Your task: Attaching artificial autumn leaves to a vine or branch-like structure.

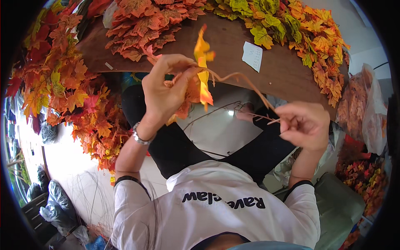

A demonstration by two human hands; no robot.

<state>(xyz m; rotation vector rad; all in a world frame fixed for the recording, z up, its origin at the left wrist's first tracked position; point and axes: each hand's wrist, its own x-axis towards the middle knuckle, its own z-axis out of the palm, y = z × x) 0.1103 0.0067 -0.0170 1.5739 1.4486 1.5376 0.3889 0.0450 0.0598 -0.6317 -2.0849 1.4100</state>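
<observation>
A thin brown artificial vine stem (246,79) stretches between my two hands in front of my lap. My left hand (164,87) is closed, pinching the vine near a yellow and orange leaf (203,79) seen nearly edge-on. Orange artificial leaves (191,92) hang just below and behind those fingers. On the other side, my right hand (306,125) is closed around the vine's far end, and a short tip pokes out past the fingers. Short twig stubs show along the bent stem. What lies inside each grip is partly hidden by the fingers.
A brown table (225,46) curves ahead, carrying a heap of orange leaves (146,25), green leaves (266,25) and a white paper slip (252,56). Leaf garlands (75,87) hang at the left. Bagged leaves (354,108) stand at the right, near a dark green chair (337,204).
</observation>
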